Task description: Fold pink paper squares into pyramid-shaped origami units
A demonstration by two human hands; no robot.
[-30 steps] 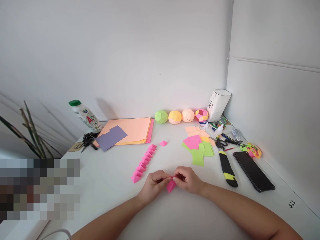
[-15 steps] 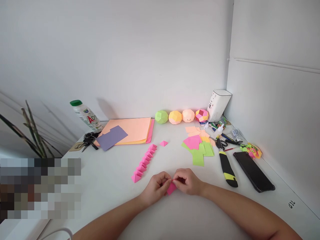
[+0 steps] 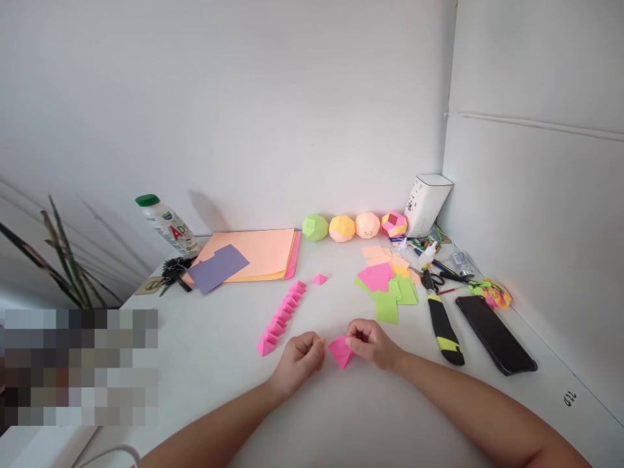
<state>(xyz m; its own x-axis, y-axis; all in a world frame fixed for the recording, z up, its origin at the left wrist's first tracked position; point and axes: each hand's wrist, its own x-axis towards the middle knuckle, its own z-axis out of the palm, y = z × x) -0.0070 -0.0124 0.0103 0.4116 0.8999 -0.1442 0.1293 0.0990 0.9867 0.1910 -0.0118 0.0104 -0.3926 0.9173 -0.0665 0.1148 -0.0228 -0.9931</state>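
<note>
My right hand (image 3: 373, 344) pinches a folded pink paper piece (image 3: 342, 352) by its right corner, just above the white table (image 3: 205, 364). To its left, my left hand (image 3: 299, 361) is closed with thumb against curled fingers, a small gap away from the paper. Whether anything sits inside those fingers I cannot make out. Several folded pink paper units (image 3: 280, 318) stand in a slanting row beyond my left hand. One more pink folded unit (image 3: 320, 279) lies apart, near the row's far end.
Loose green sheets (image 3: 387, 309) and pink sheets (image 3: 375, 277) lie beyond my right hand. A utility knife (image 3: 443, 328) and a phone (image 3: 494, 335) lie to the right. Large peach paper (image 3: 258, 250), paper balls (image 3: 342, 229) and a white bottle (image 3: 170, 227) stand along the wall.
My left hand has let go of the pink paper and drawn slightly left. My right hand has moved a little right and away with the paper, which now shows more of its face.
</note>
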